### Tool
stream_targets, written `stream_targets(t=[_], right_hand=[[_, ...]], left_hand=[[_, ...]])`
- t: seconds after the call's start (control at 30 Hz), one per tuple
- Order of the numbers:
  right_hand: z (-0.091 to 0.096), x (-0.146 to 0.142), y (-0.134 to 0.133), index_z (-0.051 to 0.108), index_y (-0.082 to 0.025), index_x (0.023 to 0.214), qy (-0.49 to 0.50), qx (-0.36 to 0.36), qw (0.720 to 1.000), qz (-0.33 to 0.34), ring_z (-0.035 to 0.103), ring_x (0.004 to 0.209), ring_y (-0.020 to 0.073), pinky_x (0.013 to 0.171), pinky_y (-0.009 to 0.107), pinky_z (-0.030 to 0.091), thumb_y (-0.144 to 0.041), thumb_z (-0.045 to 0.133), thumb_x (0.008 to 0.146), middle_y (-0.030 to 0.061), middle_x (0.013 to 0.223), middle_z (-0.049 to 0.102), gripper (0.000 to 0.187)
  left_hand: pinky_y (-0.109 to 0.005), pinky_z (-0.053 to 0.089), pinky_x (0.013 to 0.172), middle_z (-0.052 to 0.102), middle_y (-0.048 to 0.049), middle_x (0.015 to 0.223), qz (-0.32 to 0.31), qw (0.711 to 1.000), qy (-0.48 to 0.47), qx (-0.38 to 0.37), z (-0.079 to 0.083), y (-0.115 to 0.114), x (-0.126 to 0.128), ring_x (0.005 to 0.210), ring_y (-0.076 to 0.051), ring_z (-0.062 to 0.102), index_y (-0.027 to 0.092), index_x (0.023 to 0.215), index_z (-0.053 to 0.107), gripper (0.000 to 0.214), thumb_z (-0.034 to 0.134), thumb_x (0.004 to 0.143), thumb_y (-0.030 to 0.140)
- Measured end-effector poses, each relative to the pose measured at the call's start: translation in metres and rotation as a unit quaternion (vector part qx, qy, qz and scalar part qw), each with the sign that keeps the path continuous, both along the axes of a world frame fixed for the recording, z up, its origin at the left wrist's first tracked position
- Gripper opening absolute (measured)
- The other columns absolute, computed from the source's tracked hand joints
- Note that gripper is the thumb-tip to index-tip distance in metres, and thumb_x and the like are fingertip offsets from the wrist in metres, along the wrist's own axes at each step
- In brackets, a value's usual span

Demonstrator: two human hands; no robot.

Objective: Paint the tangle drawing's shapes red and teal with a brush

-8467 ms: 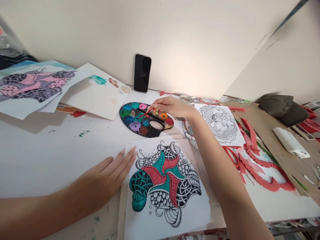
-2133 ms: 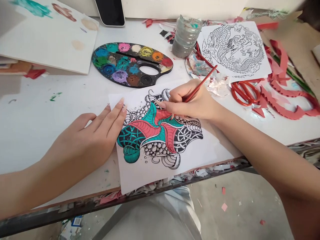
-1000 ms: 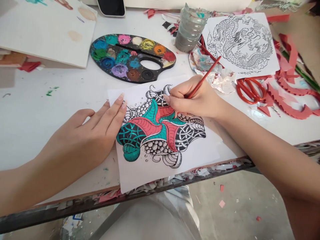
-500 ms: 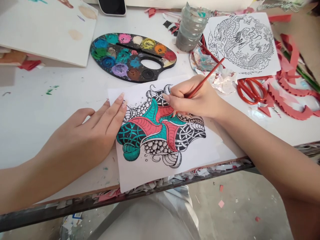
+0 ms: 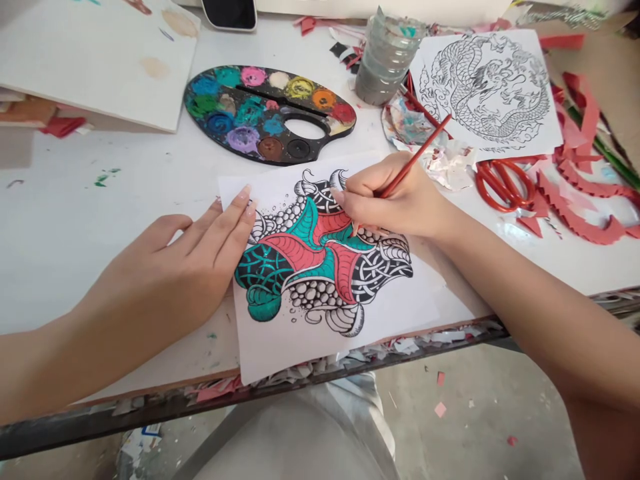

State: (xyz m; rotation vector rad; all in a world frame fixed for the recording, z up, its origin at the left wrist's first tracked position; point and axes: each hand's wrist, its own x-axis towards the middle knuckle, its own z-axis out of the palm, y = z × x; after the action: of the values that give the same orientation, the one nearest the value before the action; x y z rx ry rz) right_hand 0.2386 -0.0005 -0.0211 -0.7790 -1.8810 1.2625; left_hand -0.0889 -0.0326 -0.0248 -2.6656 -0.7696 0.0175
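A white sheet [image 5: 280, 340] with a black line pattern, partly painted teal and red, lies at the table's front edge. My left hand [image 5: 175, 267] rests flat on the sheet's left side, fingers stretched out together. My right hand [image 5: 395, 200] pinches a thin red paintbrush [image 5: 417, 157], its tip touching the upper middle of the pattern. A black oval palette [image 5: 270, 113] with many paint colours sits just behind the sheet.
A grey water jar [image 5: 383, 60] and a dragon line drawing [image 5: 490, 90] stand at the back right. Red scissors [image 5: 503, 183] and red paper cuttings [image 5: 580, 207] lie to the right. A white board [image 5: 100, 67] is at the back left, a phone [image 5: 230, 13] behind.
Earlier my right hand dipped the brush at the palette; it then came to the sheet. Over the last second the brush tip makes only small strokes. My left hand stays put.
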Motion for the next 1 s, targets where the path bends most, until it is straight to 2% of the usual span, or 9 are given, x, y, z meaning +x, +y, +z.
stream_targets(t=[0.1, 0.27, 0.43, 0.6, 0.73, 0.87, 1.0], right_hand=[[0.0005, 0.0, -0.0006, 0.032, -0.022, 0.059, 0.009, -0.004, 1.0, -0.006, 0.032, 0.044, 0.0015, 0.041, 0.014, 0.022, -0.003, 0.063, 0.104, -0.0094, 0.048, 0.032, 0.058], [0.0021, 0.0009, -0.0003, 0.03, -0.022, 0.057, -0.016, 0.006, 1.0, -0.005, 0.029, 0.046, 0.001, 0.04, 0.014, 0.016, 0.004, 0.063, 0.098, -0.0096, 0.05, 0.028, 0.059], [0.001, 0.0003, 0.0001, 0.031, -0.022, 0.058, 0.01, 0.004, 1.0, 0.0, 0.036, 0.042, 0.0007, 0.04, 0.013, 0.021, -0.002, 0.06, 0.103, -0.0091, 0.046, 0.036, 0.057], [0.0046, 0.0019, -0.0014, 0.03, -0.021, 0.055, -0.025, -0.002, 1.0, -0.004, 0.033, 0.044, -0.0002, 0.041, 0.012, 0.018, 0.008, 0.058, 0.094, -0.0097, 0.048, 0.03, 0.055], [0.0049, 0.0017, -0.0018, 0.032, -0.021, 0.057, -0.017, -0.002, 1.0, -0.015, 0.035, 0.044, 0.0012, 0.04, 0.014, 0.019, 0.005, 0.059, 0.098, -0.0088, 0.048, 0.034, 0.056], [0.0043, 0.0004, -0.0021, 0.029, -0.022, 0.055, -0.015, 0.009, 1.0, -0.003, 0.03, 0.043, -0.0001, 0.04, 0.014, 0.016, 0.012, 0.056, 0.092, -0.01, 0.047, 0.032, 0.056], [0.0056, 0.0003, -0.0023, 0.032, -0.023, 0.056, -0.006, -0.015, 1.0, -0.006, 0.037, 0.041, 0.0013, 0.04, 0.016, 0.02, 0.01, 0.055, 0.094, -0.0102, 0.046, 0.033, 0.056]], left_hand=[[-0.057, 0.07, 0.088, 0.034, -0.0314, 0.178, -0.011, 1.0, 0.0, 0.006, 0.0013, -0.0001, 0.0035, 0.144, -0.049, 0.072, 0.007, 0.18, -0.028, 0.084, 0.02, 0.111, 0.005], [-0.057, 0.07, 0.086, 0.037, -0.032, 0.177, -0.023, 1.0, 0.004, 0.01, 0.0031, -0.0006, 0.0073, 0.144, -0.049, 0.073, 0.005, 0.181, -0.024, 0.084, 0.022, 0.11, 0.003], [-0.057, 0.071, 0.085, 0.039, -0.0321, 0.176, -0.017, 1.0, 0.001, 0.018, 0.0035, -0.0011, 0.0056, 0.142, -0.049, 0.074, 0.006, 0.18, -0.026, 0.084, 0.021, 0.111, 0.003], [-0.058, 0.07, 0.084, 0.039, -0.0338, 0.176, -0.034, 0.999, 0.003, 0.016, 0.0053, -0.0004, 0.0053, 0.141, -0.051, 0.073, 0.002, 0.18, -0.022, 0.083, 0.022, 0.11, 0.002], [-0.058, 0.07, 0.086, 0.039, -0.0337, 0.176, -0.033, 0.999, 0.002, 0.02, 0.0034, -0.0006, 0.0068, 0.143, -0.051, 0.072, 0.001, 0.18, -0.021, 0.083, 0.022, 0.109, 0.003], [-0.057, 0.07, 0.085, 0.041, -0.0351, 0.175, -0.037, 0.999, 0.01, 0.027, 0.0019, -0.0011, 0.0075, 0.139, -0.05, 0.075, -0.001, 0.18, -0.019, 0.083, 0.024, 0.11, 0.003], [-0.057, 0.07, 0.084, 0.042, -0.0358, 0.174, -0.036, 0.999, 0.01, 0.029, 0.0025, -0.0008, 0.0066, 0.14, -0.051, 0.075, -0.002, 0.18, -0.02, 0.082, 0.024, 0.11, 0.003]])
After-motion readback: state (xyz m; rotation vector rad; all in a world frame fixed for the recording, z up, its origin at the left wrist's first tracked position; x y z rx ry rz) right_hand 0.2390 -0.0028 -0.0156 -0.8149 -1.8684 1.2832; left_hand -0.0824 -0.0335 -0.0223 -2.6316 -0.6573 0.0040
